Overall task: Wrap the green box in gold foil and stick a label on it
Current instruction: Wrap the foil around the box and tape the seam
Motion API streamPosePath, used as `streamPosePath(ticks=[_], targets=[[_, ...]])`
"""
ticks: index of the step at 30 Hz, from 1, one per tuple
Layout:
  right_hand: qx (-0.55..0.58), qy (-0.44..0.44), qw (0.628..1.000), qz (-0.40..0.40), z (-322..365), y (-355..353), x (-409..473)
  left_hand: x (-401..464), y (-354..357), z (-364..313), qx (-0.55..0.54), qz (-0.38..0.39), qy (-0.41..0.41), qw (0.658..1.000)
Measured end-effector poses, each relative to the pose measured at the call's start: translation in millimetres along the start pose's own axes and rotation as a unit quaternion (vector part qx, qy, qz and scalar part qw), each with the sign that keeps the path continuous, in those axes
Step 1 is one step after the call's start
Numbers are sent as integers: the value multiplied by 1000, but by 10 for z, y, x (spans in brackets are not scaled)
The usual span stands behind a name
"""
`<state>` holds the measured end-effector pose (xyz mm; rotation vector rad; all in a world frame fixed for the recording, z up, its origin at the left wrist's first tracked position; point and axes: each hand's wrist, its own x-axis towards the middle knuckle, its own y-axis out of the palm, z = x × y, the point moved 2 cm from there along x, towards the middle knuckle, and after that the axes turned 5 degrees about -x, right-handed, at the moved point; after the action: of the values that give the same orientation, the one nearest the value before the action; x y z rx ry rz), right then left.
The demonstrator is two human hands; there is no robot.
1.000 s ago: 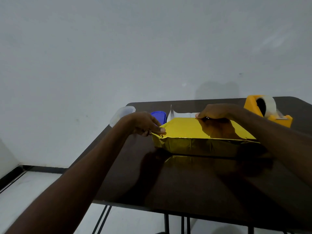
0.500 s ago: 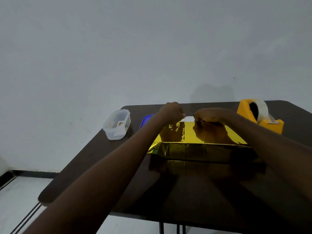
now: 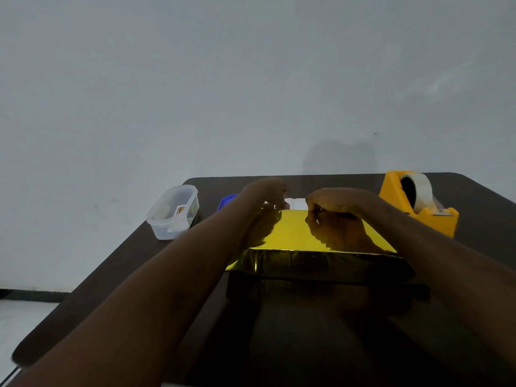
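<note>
The box wrapped in gold foil (image 3: pixel 296 233) lies flat in the middle of the dark table (image 3: pixel 307 331); no green shows. My left hand (image 3: pixel 268 192) and my right hand (image 3: pixel 335 199) both rest at the box's far edge, fingers curled down onto the foil there. A white strip (image 3: pixel 297 203), the foil's pale underside or paper, shows between the two hands. What the fingertips pinch is hidden behind the knuckles. The foil on the box's left end is loosely creased.
A yellow tape dispenser (image 3: pixel 416 202) with a clear tape roll stands at the far right. A clear plastic tub (image 3: pixel 173 210) holding small stickers sits at the far left, its blue lid (image 3: pixel 226 201) beside it. The wall is close behind the table.
My left hand has left the box's left end and moved to the far edge, close to my right hand. The view has shifted, bringing the plastic tub into sight.
</note>
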<state>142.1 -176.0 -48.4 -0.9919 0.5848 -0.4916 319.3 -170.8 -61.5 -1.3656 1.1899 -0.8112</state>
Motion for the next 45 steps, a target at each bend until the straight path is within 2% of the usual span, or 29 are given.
streamPosePath(ticks=[2,6,11,16,19,23,27,33,38,41,45], targets=[[21,11,1000,-6,-24,5,13,66,31,-7,-19,14,-9,1000],[24,-11,1000,-15,-34,42,-9,151,82,-17,10,15,5,1000],[-137,-42,982,-121,-121,169,8,179,96,-5,28,-16,31,999],[-111,-90,967,-210,-128,156,-54,186,32,26,19,-55,46,997],[-150,-87,953,-247,-1,171,-256,151,-59,17,2,-92,68,993],[-232,-64,947,-211,161,446,-686,28,-229,20,-39,-149,92,984],[-252,-48,951,-171,151,631,-905,-186,-427,3,-80,-188,133,970],[-267,-48,942,-196,111,657,-844,-604,-652,-97,-110,-180,177,961],[-246,-54,944,-214,114,661,-924,-964,-743,-188,-91,-145,194,966],[-272,-56,934,-225,104,643,-1011,-1150,-694,-196,-76,-130,208,966],[-283,-65,929,-229,82,683,-1074,-1319,-529,-193,-30,-147,235,960]])
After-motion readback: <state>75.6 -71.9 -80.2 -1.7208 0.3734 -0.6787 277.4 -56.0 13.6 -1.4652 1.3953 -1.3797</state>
